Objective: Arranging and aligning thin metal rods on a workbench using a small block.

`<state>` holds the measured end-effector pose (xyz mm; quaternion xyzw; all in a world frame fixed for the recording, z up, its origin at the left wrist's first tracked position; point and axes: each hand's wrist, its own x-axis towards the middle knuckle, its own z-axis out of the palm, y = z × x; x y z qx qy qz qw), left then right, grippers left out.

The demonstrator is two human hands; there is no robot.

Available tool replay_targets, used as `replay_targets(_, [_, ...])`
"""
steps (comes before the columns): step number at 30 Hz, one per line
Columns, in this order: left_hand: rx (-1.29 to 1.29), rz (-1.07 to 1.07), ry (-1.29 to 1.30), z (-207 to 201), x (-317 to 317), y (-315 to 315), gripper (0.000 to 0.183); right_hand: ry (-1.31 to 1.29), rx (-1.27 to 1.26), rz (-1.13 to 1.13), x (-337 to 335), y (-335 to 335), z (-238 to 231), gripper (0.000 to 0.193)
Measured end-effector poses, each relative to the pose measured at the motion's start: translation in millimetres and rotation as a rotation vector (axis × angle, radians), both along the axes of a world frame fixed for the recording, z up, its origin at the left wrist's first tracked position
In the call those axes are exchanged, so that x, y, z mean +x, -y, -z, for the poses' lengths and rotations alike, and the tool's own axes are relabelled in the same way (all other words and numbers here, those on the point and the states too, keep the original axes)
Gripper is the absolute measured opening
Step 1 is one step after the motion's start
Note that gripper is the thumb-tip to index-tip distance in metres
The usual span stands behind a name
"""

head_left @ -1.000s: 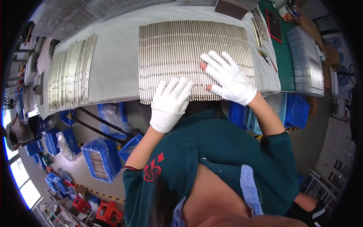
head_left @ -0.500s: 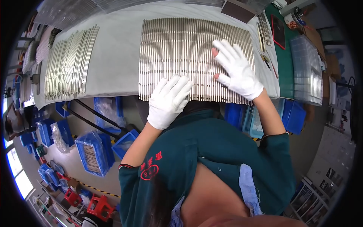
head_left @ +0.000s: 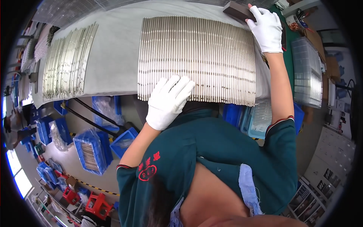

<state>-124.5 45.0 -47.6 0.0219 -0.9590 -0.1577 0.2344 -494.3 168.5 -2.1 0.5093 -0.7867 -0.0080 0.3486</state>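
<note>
A wide row of thin silvery metal rods lies side by side on a pale cloth-covered table. My left hand, in a white glove, rests on the near ends of the rods with its fingers stretched out. At the far right, my right hand has its thumb and forefinger, both bare-tipped, around the end of a dark grey-brown rectangular block. The rest of that hand's fingers are partly hidden behind its gloved back. To the left lies a looser group of similar rods.
Clear plastic boxes stand on the green surface to the right. A basket of small items sits at the back right. Blue bins and red stools are on the floor, left of my body.
My right hand has left the right part of the rod row and reached away to the block, which has turned slightly. The left hand stays nearly in place.
</note>
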Motion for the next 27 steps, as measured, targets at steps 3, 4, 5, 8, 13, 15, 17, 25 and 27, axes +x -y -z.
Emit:
replay_targets(3, [0.000,0.005,0.002,-1.1,-0.2,0.5,0.052,0.060,0.022,0.031,7.7,0.7,-3.8,0.032])
replay_targets(4, [0.008,0.005,0.004,-1.3,-0.5,0.7,0.052,0.071,-0.010,-0.061,11.2,0.6,-10.1,0.031])
replay_targets(5, [0.009,0.009,0.001,-0.3,-1.0,0.7,0.052,0.068,-0.008,-0.057,14.2,-2.7,-14.7,0.031])
replay_targets(8, [0.041,-0.014,-0.005,2.0,3.8,-0.5,0.053,0.330,-0.145,-0.027,47.1,-5.5,-32.5,0.033])
replay_targets(13, [0.055,0.009,0.034,2.8,3.6,1.5,0.054,0.643,-0.171,-0.289,98.9,-24.2,-38.1,0.036])
replay_targets(15, [0.049,0.014,0.055,-0.2,3.2,2.1,0.054,0.702,-0.068,-0.240,115.1,-28.8,-34.6,0.039])
replay_targets(17, [0.045,0.019,0.074,-0.8,3.8,1.4,0.054,0.668,-0.007,-0.201,124.6,-33.1,-31.3,0.040])
replay_targets(25, [0.051,-0.005,-0.009,-0.7,3.1,-1.7,0.055,0.889,-0.093,-0.268,138.6,-43.7,-1.9,0.053])
replay_targets(27, [0.047,-0.014,-0.017,1.1,3.3,-2.6,0.056,1.072,-0.126,-0.235,140.9,-45.2,-1.2,0.056])
